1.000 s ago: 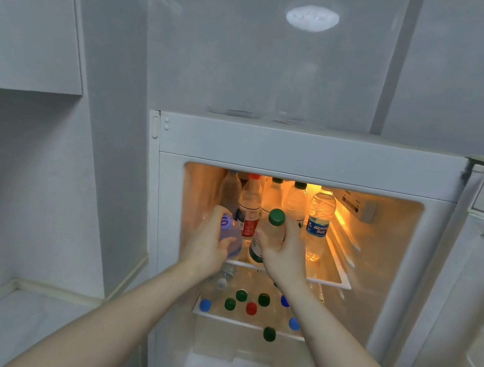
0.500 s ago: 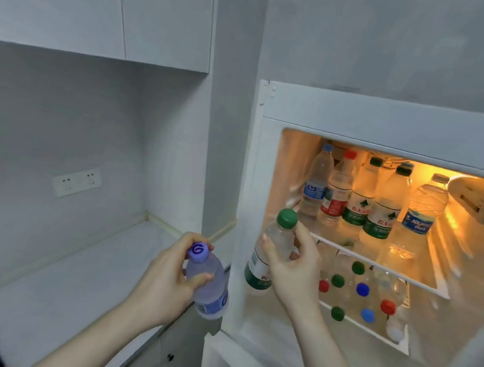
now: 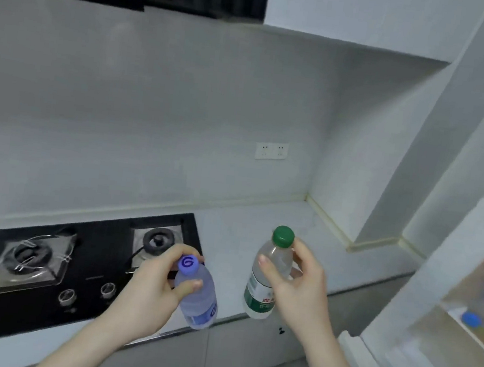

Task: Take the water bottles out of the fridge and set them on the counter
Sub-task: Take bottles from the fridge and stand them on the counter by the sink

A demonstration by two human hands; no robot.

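You're carrying: your left hand [image 3: 147, 287] grips the clear purple-capped plastic bottle [image 3: 196, 294], your right hand [image 3: 298, 283] the green-capped, green-labelled one [image 3: 266, 279], both over the pale desk's [image 3: 244, 229] front edge. Next, lower them upright.

Illumination is even and cool. Warm light shows inside the fridge [image 3: 480, 304] at right. Motion blur and wide-angle bending affect the edges.

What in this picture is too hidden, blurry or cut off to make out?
All in the head view:
- Fridge: cut off by the right edge; the bottles inside are blurred.
- Green-capped bottle: label print too small and blurred to read; the right hand covers part.
- Purple-capped bottle: the left hand hides one side.
- Stove: cut off at the left edge.
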